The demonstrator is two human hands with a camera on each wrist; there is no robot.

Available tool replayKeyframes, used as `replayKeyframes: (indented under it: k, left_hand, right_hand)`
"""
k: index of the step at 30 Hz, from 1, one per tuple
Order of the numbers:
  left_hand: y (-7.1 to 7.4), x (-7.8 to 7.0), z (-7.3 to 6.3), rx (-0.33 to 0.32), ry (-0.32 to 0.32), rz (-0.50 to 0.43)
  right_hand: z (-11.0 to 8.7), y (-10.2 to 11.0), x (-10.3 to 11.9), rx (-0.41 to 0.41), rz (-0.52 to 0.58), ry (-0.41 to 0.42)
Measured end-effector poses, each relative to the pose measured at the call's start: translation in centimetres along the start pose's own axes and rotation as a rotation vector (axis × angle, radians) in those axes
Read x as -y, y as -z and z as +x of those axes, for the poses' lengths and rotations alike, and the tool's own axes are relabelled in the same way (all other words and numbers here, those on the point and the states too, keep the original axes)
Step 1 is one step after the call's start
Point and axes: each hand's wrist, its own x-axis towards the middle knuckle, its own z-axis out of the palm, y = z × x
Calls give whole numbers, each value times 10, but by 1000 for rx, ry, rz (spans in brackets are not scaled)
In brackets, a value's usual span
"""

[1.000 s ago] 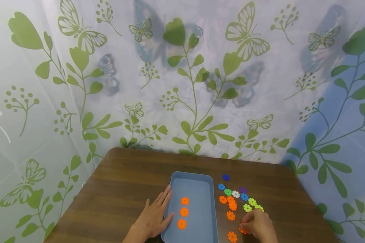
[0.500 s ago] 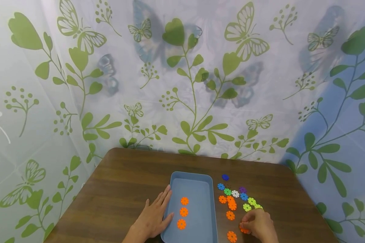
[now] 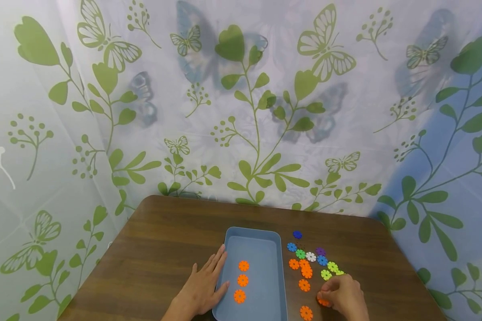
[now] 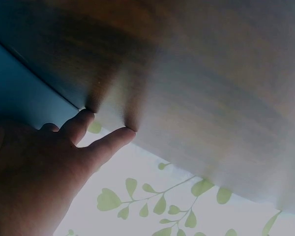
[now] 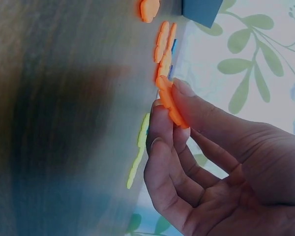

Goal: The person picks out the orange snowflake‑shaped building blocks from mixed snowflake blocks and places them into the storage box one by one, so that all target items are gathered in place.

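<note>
Between thumb and fingertips my right hand [image 3: 344, 296] pinches an orange notched plastic disc [image 5: 172, 103], close over the table at the right of the tray. My left hand [image 3: 202, 283] lies with its fingers spread along the left side of the blue-grey tray [image 3: 265, 249], thumb at the rim and fingertips on the table. Inside the tray, three orange discs [image 3: 243, 280] form a column. On the table right of the tray lie more orange discs [image 3: 304, 285], some overlapping. Yellow-green discs [image 3: 326, 274] lie just beyond my right hand, which partly covers one.
Farther back on the table are a green disc [image 3: 301, 253], a white disc [image 3: 311, 257], a purple disc [image 3: 320, 252], light blue discs [image 3: 292, 247] and a dark blue disc [image 3: 297, 234]. A leaf-patterned curtain [image 3: 209, 178] hangs behind the brown table [image 3: 176, 232].
My right hand shifts very slightly to the right with the orange disc in its fingers. The left hand, tray and other discs stay in place.
</note>
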Motion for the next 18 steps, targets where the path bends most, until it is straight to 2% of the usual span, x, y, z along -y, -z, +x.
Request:
replayKeyframes:
  k: [5,18]
  left_hand:
    - [1,-1,-1,5,3,-1]
    - [2,-3,-1,-12,3,10]
  right_hand:
    - [1,1,1,-12,8,-8]
    - [-3,5,3,-62,-12,78]
